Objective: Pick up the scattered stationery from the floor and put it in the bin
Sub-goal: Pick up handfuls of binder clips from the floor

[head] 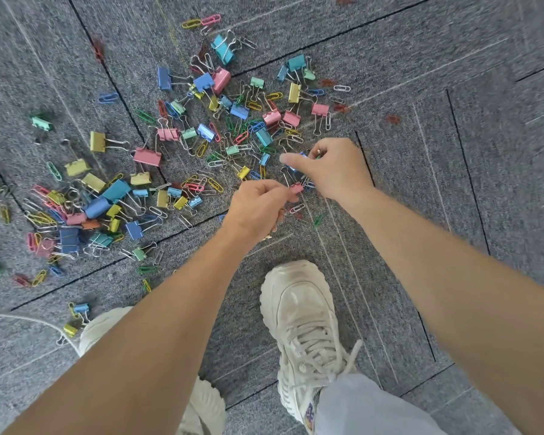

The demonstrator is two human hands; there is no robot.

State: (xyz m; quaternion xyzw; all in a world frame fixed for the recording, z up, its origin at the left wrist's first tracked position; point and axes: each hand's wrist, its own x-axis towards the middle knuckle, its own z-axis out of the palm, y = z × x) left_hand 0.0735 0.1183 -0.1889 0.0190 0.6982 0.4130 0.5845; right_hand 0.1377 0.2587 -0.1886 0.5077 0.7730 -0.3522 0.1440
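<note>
Now pinching a pink clip in left hand, clutching blue clips in right hand; light, stiff, likely slippery, best gripped by the bodies.

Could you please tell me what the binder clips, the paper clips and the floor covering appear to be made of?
Binder clips: likely painted sheet metal, pastel bodies with a slight sheen, bare wire handles. Paper clips: bent wire, seemingly colour-coated. Floor: grey carpet tiles, fuzzy flecked pile, dark seams.
</note>
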